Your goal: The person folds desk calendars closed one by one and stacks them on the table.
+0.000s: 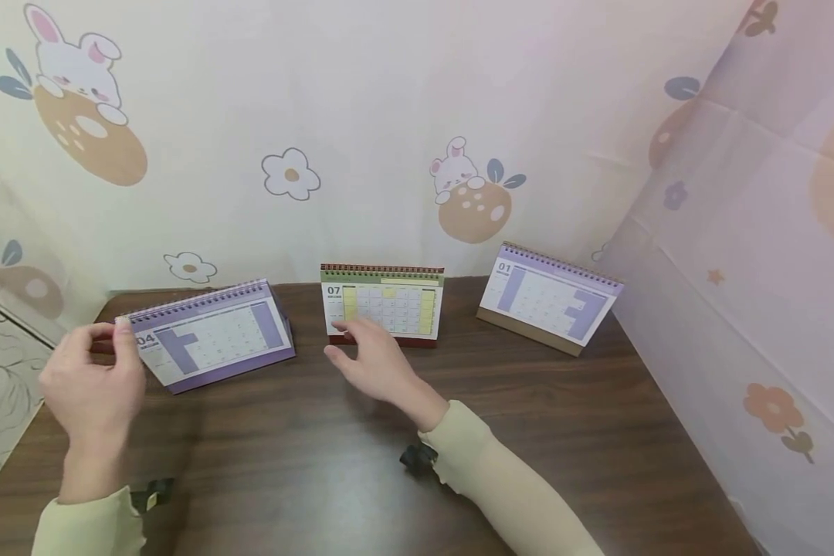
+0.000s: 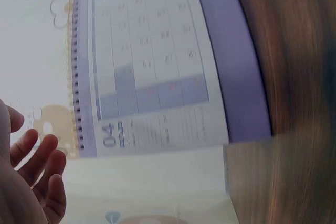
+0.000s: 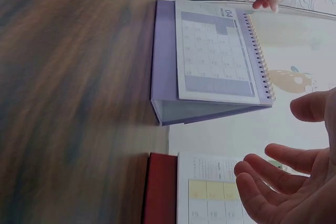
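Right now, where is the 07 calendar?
In the head view, the 07 calendar stands between the 04 calendar on the left and the 01 calendar, behind the right hand.

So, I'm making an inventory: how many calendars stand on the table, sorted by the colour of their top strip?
Purple-topped: 2, the 04 calendar and the 01 calendar
Green-topped: 1, the 07 calendar
Total: 3

What looks like a corner of a room at home: creased cloth [image 1: 375,93] with cartoon rabbits [image 1: 76,69] and flowers [image 1: 290,162] hangs at the back and right, a line-drawn floral sheet [image 1: 0,386] shows at the left, and desk calendars [image 1: 215,340] stand on a dark wood-grain table [image 1: 306,463]
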Demonstrator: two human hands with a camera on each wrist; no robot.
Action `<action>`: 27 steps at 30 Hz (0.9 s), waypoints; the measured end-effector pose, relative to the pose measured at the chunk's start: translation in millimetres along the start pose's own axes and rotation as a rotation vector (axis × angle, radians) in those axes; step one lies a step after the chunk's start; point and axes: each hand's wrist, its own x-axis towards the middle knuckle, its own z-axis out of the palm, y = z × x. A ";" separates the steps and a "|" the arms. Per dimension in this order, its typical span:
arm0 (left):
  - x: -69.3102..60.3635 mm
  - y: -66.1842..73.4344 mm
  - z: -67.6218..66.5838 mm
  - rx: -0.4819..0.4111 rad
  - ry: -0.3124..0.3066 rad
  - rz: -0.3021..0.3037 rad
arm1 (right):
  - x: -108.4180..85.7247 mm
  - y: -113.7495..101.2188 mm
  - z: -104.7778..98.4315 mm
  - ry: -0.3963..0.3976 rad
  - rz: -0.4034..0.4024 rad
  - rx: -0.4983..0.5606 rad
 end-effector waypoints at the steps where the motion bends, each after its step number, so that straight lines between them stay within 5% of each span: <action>1: 1.6 -2.7 -0.9 -0.001 0.007 -0.022 | 2.8 -1.8 0.6 -0.001 -0.005 0.004; 5: 6.5 -12.4 -2.0 0.019 -0.024 -0.143 | 13.6 -8.6 2.4 -0.009 -0.012 0.018; 10: 12.4 -20.5 -1.1 0.042 -0.138 -0.372 | 26.4 -18.2 5.7 0.004 -0.017 0.045; 14: 18.9 -24.7 -1.3 0.044 -0.169 -0.535 | 35.3 -26.0 11.8 0.028 -0.024 0.103; 21: 24.8 -30.1 -0.4 0.066 -0.326 -0.655 | 52.2 -34.5 28.2 0.028 0.026 0.311; 27: 26.1 -28.8 2.8 0.037 -0.421 -0.722 | 64.5 -43.4 36.1 0.016 0.069 0.368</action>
